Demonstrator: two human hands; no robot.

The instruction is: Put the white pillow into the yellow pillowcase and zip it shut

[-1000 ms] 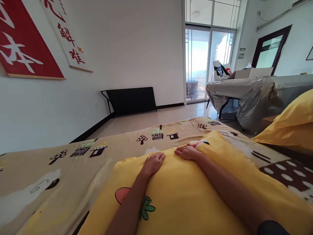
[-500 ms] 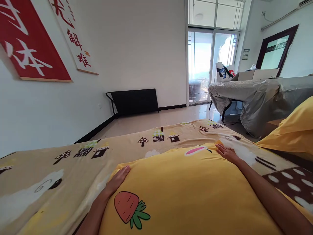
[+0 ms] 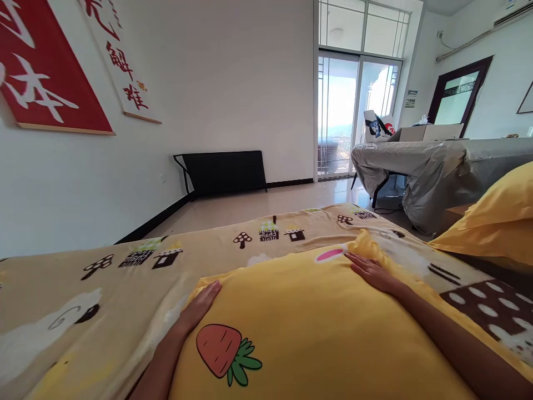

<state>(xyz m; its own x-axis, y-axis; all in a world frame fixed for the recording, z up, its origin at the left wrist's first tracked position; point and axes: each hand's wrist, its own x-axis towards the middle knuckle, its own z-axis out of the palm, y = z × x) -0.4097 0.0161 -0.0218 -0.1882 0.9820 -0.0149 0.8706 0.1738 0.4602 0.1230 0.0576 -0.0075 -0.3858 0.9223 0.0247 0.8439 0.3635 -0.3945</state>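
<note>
Yellow cotton filled the lower middle of the head view: a plump yellow pillow (image 3: 316,328) printed with a carrot (image 3: 222,353) lay on the patterned blanket (image 3: 125,278), its long axis running left to right across the person's front. The left hand (image 3: 200,304) lay flat with fingers extended against the pillow's left edge, palm on the fabric where pillow met blanket, gripping nothing. The right hand (image 3: 370,272) rested open and flat on the pillow's far right corner, just beside a pink print (image 3: 330,254), also holding nothing. Both hands touched the pillow, one at each end, so it lay between them and nearer the body than either palm. The right hand sat farther along the pillow than the left. A second yellow pillow (image 3: 495,222) lay well apart to the pillow's right, and a grey-covered table (image 3: 437,166) stood beyond it.
</note>
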